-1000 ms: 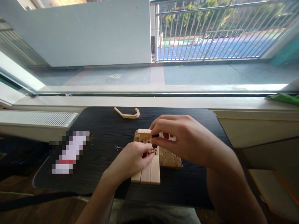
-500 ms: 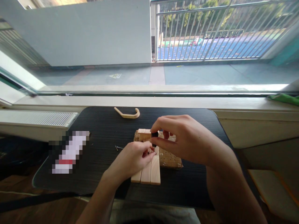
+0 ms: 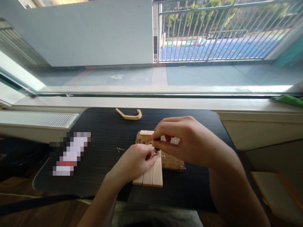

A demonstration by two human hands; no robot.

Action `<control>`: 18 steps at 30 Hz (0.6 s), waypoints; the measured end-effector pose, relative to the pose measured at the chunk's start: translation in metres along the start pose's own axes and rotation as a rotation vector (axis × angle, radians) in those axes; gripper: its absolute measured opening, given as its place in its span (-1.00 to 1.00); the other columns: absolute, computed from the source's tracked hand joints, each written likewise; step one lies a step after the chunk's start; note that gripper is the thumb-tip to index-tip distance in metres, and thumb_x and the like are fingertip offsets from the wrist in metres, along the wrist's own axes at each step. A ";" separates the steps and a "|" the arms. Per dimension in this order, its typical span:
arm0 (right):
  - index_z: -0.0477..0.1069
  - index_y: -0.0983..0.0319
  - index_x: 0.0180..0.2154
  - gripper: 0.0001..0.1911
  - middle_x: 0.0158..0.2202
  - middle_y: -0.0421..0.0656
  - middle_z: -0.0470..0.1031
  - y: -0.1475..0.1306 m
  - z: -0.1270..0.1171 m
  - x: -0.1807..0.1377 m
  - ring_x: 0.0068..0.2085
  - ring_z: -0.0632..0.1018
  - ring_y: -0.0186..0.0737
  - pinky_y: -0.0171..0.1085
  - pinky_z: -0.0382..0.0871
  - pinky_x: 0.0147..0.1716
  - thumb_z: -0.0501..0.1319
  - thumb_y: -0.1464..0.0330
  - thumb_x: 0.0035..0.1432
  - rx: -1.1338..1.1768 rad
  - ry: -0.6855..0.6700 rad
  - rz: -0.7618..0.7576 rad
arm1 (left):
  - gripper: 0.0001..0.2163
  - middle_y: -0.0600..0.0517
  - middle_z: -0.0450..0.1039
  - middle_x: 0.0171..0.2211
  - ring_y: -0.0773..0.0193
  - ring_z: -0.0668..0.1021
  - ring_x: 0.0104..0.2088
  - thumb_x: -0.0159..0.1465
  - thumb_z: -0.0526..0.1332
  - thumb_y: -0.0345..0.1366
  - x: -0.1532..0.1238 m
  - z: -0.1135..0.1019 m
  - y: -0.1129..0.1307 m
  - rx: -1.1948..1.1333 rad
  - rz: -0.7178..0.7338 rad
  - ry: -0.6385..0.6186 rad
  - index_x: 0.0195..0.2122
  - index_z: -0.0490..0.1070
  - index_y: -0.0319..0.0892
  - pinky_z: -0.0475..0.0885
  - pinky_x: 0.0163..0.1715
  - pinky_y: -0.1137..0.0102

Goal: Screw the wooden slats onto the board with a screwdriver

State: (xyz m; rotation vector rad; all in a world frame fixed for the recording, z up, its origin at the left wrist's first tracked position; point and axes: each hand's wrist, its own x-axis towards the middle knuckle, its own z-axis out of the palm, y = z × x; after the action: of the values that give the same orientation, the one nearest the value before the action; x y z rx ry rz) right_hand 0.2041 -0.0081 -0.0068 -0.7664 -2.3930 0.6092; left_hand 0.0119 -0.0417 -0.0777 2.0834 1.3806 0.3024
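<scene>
A short screwdriver with a black handle (image 3: pixel 157 139) stands roughly upright, pinched between the thumb and fingers of my right hand (image 3: pixel 183 138). Beneath it, my left hand (image 3: pixel 139 157) rests on pale wooden slats (image 3: pixel 151 176) with thumb and forefinger closed around the screwdriver's lower end. Whatever those fingertips grip is too small and covered to tell. The slats lie side by side, with dark holes near their far end. Under them is a brown block wrapped in clear film (image 3: pixel 174 160). A couple of loose screws (image 3: pixel 120 149) lie left of the slats.
A hook-shaped wooden piece (image 3: pixel 131 117) lies at the far side of the black table (image 3: pixel 106 129). On the left is a blurred-out white and red item (image 3: pixel 73 151). Beyond the table run a windowsill (image 3: pixel 151 102) and a radiator (image 3: pixel 40 119).
My right fingers have shifted slightly on the handle, and less of the screwdriver shows. My left hand has stayed almost still on the slats.
</scene>
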 end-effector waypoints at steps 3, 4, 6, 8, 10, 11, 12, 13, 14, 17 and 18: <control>0.51 0.24 -0.28 -0.87 -0.31 -0.18 0.55 -0.001 0.000 -0.002 -0.33 0.49 -0.33 -0.33 0.28 -0.32 0.18 0.49 0.17 0.011 -0.005 0.011 | -0.75 0.09 0.42 -0.58 0.34 0.42 -0.52 0.26 0.14 -0.30 0.000 0.000 0.000 -0.007 -0.012 0.003 -0.57 0.33 -0.20 0.16 -0.49 0.42; 0.51 0.23 -0.27 -0.85 -0.29 -0.16 0.56 -0.001 0.000 -0.002 -0.30 0.51 -0.31 -0.32 0.30 -0.29 0.17 0.50 0.17 0.009 -0.007 0.016 | -0.75 0.09 0.42 -0.57 0.34 0.42 -0.52 0.26 0.14 -0.30 -0.001 0.000 0.000 -0.010 -0.016 0.006 -0.57 0.33 -0.20 0.16 -0.49 0.42; 0.51 0.23 -0.26 -0.83 -0.28 -0.15 0.58 -0.001 0.000 -0.003 -0.28 0.53 -0.29 -0.31 0.31 -0.27 0.15 0.50 0.18 0.001 -0.007 0.030 | -0.75 0.10 0.40 -0.59 0.35 0.41 -0.53 0.26 0.15 -0.29 -0.001 0.000 0.000 -0.013 -0.019 0.008 -0.57 0.32 -0.20 0.16 -0.49 0.43; 0.50 0.23 -0.25 -0.83 -0.30 -0.17 0.58 0.000 0.000 -0.003 -0.30 0.53 -0.31 -0.32 0.31 -0.28 0.15 0.50 0.18 -0.005 -0.011 0.041 | -0.75 0.11 0.39 -0.59 0.36 0.40 -0.54 0.26 0.15 -0.29 -0.001 0.001 -0.001 -0.011 -0.015 0.005 -0.57 0.31 -0.20 0.16 -0.49 0.43; 0.49 0.24 -0.25 -0.85 -0.32 -0.19 0.57 0.001 0.001 -0.003 -0.33 0.52 -0.33 -0.34 0.30 -0.31 0.17 0.50 0.18 -0.005 -0.010 0.034 | -0.76 0.10 0.40 -0.58 0.36 0.41 -0.53 0.26 0.15 -0.29 -0.001 0.001 -0.002 -0.008 -0.011 -0.001 -0.56 0.32 -0.20 0.16 -0.49 0.43; 0.48 0.25 -0.26 -0.87 -0.33 -0.20 0.56 0.002 0.001 -0.002 -0.34 0.51 -0.35 -0.35 0.29 -0.32 0.18 0.51 0.18 -0.003 -0.008 0.023 | -0.76 0.10 0.41 -0.57 0.35 0.41 -0.53 0.27 0.15 -0.29 -0.001 0.001 -0.002 -0.007 -0.010 -0.006 -0.55 0.33 -0.20 0.16 -0.49 0.43; 0.48 0.26 -0.26 -0.89 -0.34 -0.21 0.55 0.002 0.001 -0.002 -0.35 0.50 -0.37 -0.36 0.27 -0.34 0.19 0.51 0.17 0.001 -0.008 0.011 | -0.77 0.09 0.42 -0.56 0.35 0.42 -0.52 0.27 0.15 -0.30 0.000 0.002 -0.002 -0.009 -0.009 -0.010 -0.54 0.35 -0.20 0.16 -0.49 0.43; 0.47 0.27 -0.28 -0.91 -0.36 -0.23 0.54 0.003 0.001 -0.002 -0.36 0.49 -0.38 -0.37 0.26 -0.35 0.21 0.52 0.17 0.005 -0.005 -0.002 | -0.77 0.08 0.42 -0.55 0.34 0.42 -0.51 0.27 0.14 -0.30 0.000 0.002 -0.002 -0.013 -0.007 -0.014 -0.53 0.36 -0.21 0.16 -0.49 0.43; 0.47 0.28 -0.29 -0.93 -0.38 -0.24 0.52 0.003 0.001 -0.001 -0.37 0.47 -0.40 -0.38 0.25 -0.37 0.22 0.52 0.17 0.006 0.002 -0.015 | -0.77 0.08 0.43 -0.54 0.34 0.43 -0.50 0.28 0.14 -0.30 0.000 0.002 -0.003 -0.018 -0.005 -0.017 -0.52 0.37 -0.21 0.16 -0.48 0.43; 0.46 0.29 -0.34 -0.95 -0.42 -0.27 0.47 0.004 0.000 0.000 -0.40 0.43 -0.43 -0.39 0.21 -0.40 0.24 0.52 0.16 -0.008 0.026 -0.033 | -0.74 0.09 0.42 -0.56 0.35 0.41 -0.52 0.29 0.14 -0.28 0.000 0.001 -0.002 -0.026 -0.001 -0.013 -0.54 0.35 -0.21 0.15 -0.49 0.43; 0.45 0.29 -0.34 -0.96 -0.43 -0.27 0.46 0.004 0.000 0.000 -0.40 0.43 -0.43 -0.39 0.20 -0.40 0.25 0.52 0.16 -0.015 0.031 -0.031 | -0.72 0.10 0.40 -0.57 0.36 0.40 -0.53 0.30 0.15 -0.26 0.000 0.001 -0.002 -0.029 -0.003 -0.009 -0.56 0.33 -0.20 0.15 -0.50 0.43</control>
State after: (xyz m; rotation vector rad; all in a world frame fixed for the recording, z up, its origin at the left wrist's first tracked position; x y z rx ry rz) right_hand 0.2056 -0.0056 -0.0092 -0.7383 -2.3792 0.5626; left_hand 0.0111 -0.0418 -0.0795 2.0568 1.3663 0.3096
